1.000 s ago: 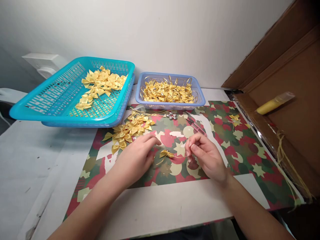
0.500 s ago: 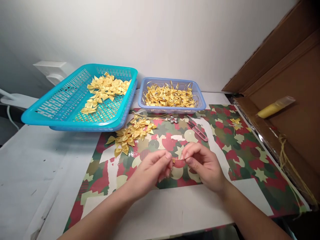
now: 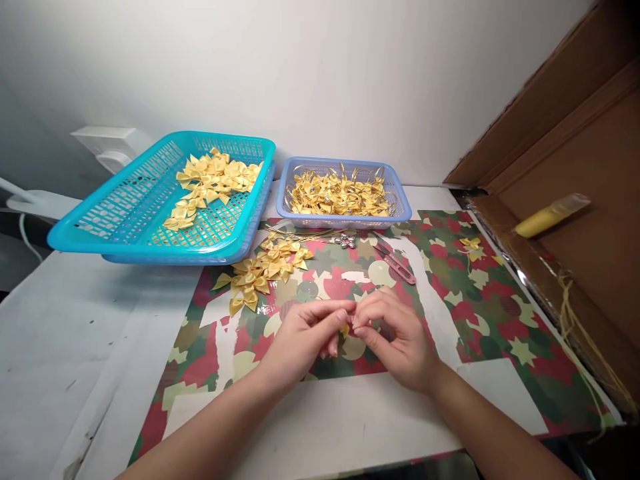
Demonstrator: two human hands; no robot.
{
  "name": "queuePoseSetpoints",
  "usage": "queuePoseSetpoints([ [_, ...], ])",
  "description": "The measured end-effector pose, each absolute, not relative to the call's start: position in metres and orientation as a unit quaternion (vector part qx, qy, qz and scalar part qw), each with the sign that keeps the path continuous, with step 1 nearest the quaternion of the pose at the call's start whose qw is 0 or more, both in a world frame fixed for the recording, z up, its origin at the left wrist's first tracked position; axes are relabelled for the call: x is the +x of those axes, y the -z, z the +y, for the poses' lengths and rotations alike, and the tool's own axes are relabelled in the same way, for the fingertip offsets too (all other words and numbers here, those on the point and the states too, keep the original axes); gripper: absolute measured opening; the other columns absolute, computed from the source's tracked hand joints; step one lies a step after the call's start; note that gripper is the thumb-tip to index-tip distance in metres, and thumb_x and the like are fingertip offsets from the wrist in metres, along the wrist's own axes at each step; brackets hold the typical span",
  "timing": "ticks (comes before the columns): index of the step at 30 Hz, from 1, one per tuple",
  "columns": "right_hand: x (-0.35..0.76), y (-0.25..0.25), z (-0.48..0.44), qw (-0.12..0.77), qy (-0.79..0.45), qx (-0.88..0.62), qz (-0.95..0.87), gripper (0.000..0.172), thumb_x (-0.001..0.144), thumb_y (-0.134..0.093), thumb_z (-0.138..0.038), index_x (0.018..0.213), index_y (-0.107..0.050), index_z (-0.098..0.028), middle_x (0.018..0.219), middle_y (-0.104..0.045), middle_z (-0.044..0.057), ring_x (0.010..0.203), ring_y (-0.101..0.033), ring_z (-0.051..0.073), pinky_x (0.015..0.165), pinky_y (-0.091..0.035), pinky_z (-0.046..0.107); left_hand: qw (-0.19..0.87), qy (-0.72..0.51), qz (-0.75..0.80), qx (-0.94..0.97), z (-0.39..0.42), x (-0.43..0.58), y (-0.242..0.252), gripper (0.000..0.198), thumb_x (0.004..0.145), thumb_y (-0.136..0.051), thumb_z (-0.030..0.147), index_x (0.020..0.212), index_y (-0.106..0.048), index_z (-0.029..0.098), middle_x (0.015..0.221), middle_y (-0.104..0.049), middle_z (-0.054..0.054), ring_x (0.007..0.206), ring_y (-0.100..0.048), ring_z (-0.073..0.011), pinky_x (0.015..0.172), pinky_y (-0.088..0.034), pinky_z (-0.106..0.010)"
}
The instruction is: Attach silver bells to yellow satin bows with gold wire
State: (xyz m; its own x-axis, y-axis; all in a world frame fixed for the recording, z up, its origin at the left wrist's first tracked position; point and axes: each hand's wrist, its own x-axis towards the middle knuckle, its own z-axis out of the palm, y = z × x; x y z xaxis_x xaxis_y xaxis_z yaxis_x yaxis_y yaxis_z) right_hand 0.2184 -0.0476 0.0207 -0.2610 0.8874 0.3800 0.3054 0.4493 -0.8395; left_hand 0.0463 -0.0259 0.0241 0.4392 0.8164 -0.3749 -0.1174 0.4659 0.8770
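Over the patterned sheet, my left hand (image 3: 310,333) is closed, thumb against index finger. A small yellow piece (image 3: 345,330) shows at its fingertips, mostly hidden, and looks like ribbon. My right hand (image 3: 395,337) pinches right beside it, with the fingertips of both hands almost touching. What the right fingers grip is too small to make out. Beyond the hands lies a loose pile of yellow ribbon bows (image 3: 270,267). Farther back are thin gold wires (image 3: 305,235), a cluster of silver bells (image 3: 346,241) and pink thread snips (image 3: 397,263).
A turquoise basket (image 3: 120,252) with yellow bows stands at the back left, stacked on a blue one. A lilac basket (image 3: 345,220) holds bows with gold wires. At right are a single bow (image 3: 471,247), a yellow tube (image 3: 550,215) and hanging strands (image 3: 566,313) by the cardboard (image 3: 590,147).
My hands have come closer together; the right hand has moved left to the left fingertips. The thin strand seen between them before is now mostly hidden.
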Motion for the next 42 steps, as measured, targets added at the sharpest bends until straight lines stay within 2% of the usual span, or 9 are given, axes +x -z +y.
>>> queuePoseSetpoints([
  [3, 0.217, -0.020, -0.047, 0.439, -0.304, -0.434, -0.726, 0.011, 0.087, -0.058, -0.017, 0.080, -0.060, -0.025, 0.080, -0.059, 0.002, 0.080, -0.053, 0.019, 0.074, -0.043, 0.036, 0.718, -0.273, 0.409, 0.492, -0.029, 0.049, -0.027, 0.028, 0.076, -0.070, 0.042, 0.079, -0.075, 0.014, 0.057, -0.057, 0.001, 0.048, -0.045, -0.0076, 0.045, -0.037, -0.020],
  [5, 0.217, -0.019, -0.046, 0.431, -0.324, -0.458, -0.706, 0.009, 0.087, -0.060, -0.019, 0.080, -0.062, -0.024, 0.084, -0.057, 0.003, 0.086, -0.053, 0.020, 0.076, -0.043, 0.036, 0.706, -0.267, 0.404, 0.517, -0.030, 0.050, -0.027, 0.029, 0.079, -0.067, 0.042, 0.076, -0.074, 0.014, 0.057, -0.057, 0.001, 0.048, -0.045, -0.0079, 0.046, -0.039, -0.020],
  [8, 0.219, -0.016, -0.043, 0.421, -0.386, -0.479, -0.666, 0.006, 0.090, -0.058, -0.025, 0.089, -0.063, -0.025, 0.093, -0.057, 0.004, 0.092, -0.054, 0.020, 0.079, -0.044, 0.035, 0.683, -0.293, 0.416, 0.525, -0.030, 0.049, -0.024, 0.028, 0.082, -0.064, 0.041, 0.077, -0.073, 0.015, 0.055, -0.057, 0.001, 0.046, -0.046, -0.0082, 0.046, -0.039, -0.020],
  [11, 0.223, -0.014, -0.039, 0.388, -0.437, -0.468, -0.663, 0.012, 0.094, -0.050, -0.026, 0.097, -0.062, -0.024, 0.097, -0.058, 0.005, 0.096, -0.053, 0.020, 0.082, -0.044, 0.035, 0.674, -0.317, 0.420, 0.518, -0.029, 0.048, -0.022, 0.024, 0.084, -0.063, 0.037, 0.079, -0.071, 0.015, 0.060, -0.062, 0.000, 0.050, -0.049, -0.0088, 0.049, -0.041, -0.020],
  [19, 0.230, -0.017, -0.034, 0.310, -0.493, -0.442, -0.682, 0.014, 0.094, -0.046, -0.026, 0.080, -0.048, -0.023, 0.094, -0.052, 0.003, 0.097, -0.049, 0.020, 0.085, -0.042, 0.034, 0.652, -0.280, 0.404, 0.578, -0.028, 0.044, -0.019, 0.027, 0.089, -0.056, 0.037, 0.080, -0.067, 0.015, 0.068, -0.058, -0.001, 0.060, -0.049, -0.0112, 0.054, -0.039, -0.022],
  [26, 0.227, -0.016, -0.036, 0.295, -0.430, -0.464, -0.716, 0.016, 0.096, -0.043, -0.023, 0.080, -0.044, -0.023, 0.096, -0.050, 0.003, 0.100, -0.046, 0.020, 0.089, -0.041, 0.037, 0.522, -0.274, 0.425, 0.687, -0.022, 0.040, -0.016, 0.029, 0.094, -0.047, 0.031, 0.074, -0.061, 0.017, 0.084, -0.057, -0.004, 0.079, -0.055, -0.0160, 0.070, -0.043, -0.027],
  [32, 0.224, -0.012, -0.037, 0.326, -0.348, -0.483, -0.735, 0.011, 0.095, -0.043, -0.020, 0.084, -0.045, -0.023, 0.098, -0.048, 0.005, 0.099, -0.046, 0.021, 0.087, -0.040, 0.038, 0.467, -0.247, 0.436, 0.728, -0.023, 0.040, -0.016, 0.032, 0.096, -0.042, 0.028, 0.068, -0.052, 0.018, 0.080, -0.048, -0.001, 0.074, -0.050, -0.0145, 0.066, -0.041, -0.027],
  [42, 0.221, -0.006, -0.037, 0.359, -0.291, -0.487, -0.741, 0.012, 0.095, -0.042, -0.019, 0.084, -0.045, -0.023, 0.094, -0.050, 0.005, 0.098, -0.047, 0.022, 0.084, -0.040, 0.038, 0.452, -0.208, 0.441, 0.747, -0.022, 0.041, -0.020, 0.034, 0.095, -0.038, 0.024, 0.062, -0.042, 0.019, 0.077, -0.045, -0.001, 0.070, -0.048, -0.0148, 0.062, -0.040, -0.028],
])
